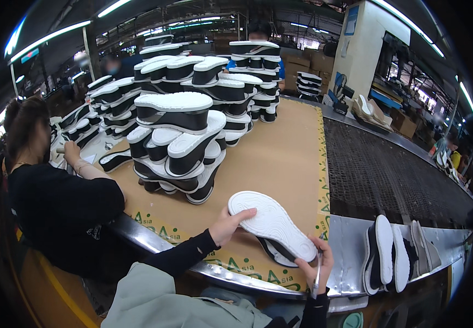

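Observation:
A shoe sole (269, 220) with a white, contour-lined upper face and a dark side wall is held tilted over the near edge of the table. My left hand (225, 225) grips its broad end, thumb on the white face. At the narrower end, my right hand (321, 263) pinches the rim. A slim silvery stick-like tool (316, 277) also sits in the right hand's fingers; its exact kind is unclear. Beneath the sole, the lower fingers of both hands are partly hidden. Past my left hand rises a tall stack of black-and-white soles (176, 145).
A brown-covered table (280, 158) with a metal edge spans the front. Several soles (384, 254) stand on its right metal part, beside a dark mesh conveyor (378, 169). At the left, a person in black (64, 191) works close by. Another person is behind the far stacks (255, 65).

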A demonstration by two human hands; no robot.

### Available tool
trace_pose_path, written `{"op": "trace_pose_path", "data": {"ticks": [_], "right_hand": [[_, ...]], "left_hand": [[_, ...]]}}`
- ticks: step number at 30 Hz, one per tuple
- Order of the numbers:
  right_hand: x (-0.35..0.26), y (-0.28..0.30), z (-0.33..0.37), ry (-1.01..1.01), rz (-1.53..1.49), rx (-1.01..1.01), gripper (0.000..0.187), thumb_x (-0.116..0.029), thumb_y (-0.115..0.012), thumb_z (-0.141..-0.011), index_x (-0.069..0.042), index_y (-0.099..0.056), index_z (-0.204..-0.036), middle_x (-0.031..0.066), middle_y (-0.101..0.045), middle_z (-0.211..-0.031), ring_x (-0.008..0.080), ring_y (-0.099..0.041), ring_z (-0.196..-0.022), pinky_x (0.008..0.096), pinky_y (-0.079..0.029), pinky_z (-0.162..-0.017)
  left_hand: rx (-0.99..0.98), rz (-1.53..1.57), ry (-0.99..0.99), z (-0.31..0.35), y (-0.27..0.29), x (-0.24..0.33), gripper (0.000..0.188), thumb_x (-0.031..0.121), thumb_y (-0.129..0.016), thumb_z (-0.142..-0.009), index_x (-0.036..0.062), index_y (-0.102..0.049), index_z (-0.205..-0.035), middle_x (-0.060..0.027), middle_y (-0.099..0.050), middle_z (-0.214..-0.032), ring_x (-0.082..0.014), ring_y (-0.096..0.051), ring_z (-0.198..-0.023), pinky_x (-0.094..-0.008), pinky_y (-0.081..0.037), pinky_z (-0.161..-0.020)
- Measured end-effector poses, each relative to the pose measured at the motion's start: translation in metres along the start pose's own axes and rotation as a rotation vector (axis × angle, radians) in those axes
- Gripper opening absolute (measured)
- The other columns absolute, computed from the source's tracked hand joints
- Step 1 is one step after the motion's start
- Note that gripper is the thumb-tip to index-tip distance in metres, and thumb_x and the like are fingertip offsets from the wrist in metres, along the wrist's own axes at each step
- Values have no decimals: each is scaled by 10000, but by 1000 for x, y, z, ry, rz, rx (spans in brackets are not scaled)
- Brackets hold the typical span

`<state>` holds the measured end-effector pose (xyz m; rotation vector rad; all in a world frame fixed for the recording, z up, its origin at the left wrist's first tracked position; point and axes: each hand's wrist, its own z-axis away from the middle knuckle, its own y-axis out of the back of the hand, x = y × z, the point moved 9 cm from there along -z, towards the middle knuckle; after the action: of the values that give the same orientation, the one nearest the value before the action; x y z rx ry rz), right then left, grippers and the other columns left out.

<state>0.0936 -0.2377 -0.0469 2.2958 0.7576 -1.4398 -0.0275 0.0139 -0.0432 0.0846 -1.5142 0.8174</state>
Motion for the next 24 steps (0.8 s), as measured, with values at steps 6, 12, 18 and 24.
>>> {"op": "trace_pose_path", "data": {"ticks": [6, 12, 18, 24], "right_hand": [[-8, 0, 10, -11, -150, 20, 535, -199, -700, -828, 23, -525, -1282, 181, -561, -1312, 299, -519, -1254, 449, -359, -1111], [-4, 7, 13, -56, -45, 12, 568, -264, -665, -841, 30, -492, -1295, 188, -555, -1320, 288, -521, -1247, 437, -380, -1079], [-9, -4, 9, -6, -74, -47, 578, -238, -700, -791, 52, -530, -1261, 200, -579, -1292, 304, -540, -1233, 437, -396, -1073], [-8, 1, 11, -10, -65, -4, 587, -208, -735, -739, 47, -562, -1238, 202, -615, -1260, 291, -584, -1179, 391, -426, -1026]], "left_hand": [[43, -7, -349, 34, 13, 104, 443, 108, -732, -844, -17, -549, -1227, -106, -659, -1107, -199, -668, -973, -339, -554, -860], [320, 27, -711, 87, 84, 236, 455, 271, -639, -910, -17, -534, -1246, -117, -659, -1116, -226, -665, -995, -361, -561, -833], [636, -196, -645, 102, 184, 311, 573, 408, -638, -874, 60, -499, -1307, -118, -596, -1147, -256, -605, -1015, -472, -555, -788], [685, -199, -443, 60, 231, 311, 638, 417, -663, -858, 45, -456, -1333, -175, -540, -1192, -313, -594, -1040, -551, -546, -829]]}}
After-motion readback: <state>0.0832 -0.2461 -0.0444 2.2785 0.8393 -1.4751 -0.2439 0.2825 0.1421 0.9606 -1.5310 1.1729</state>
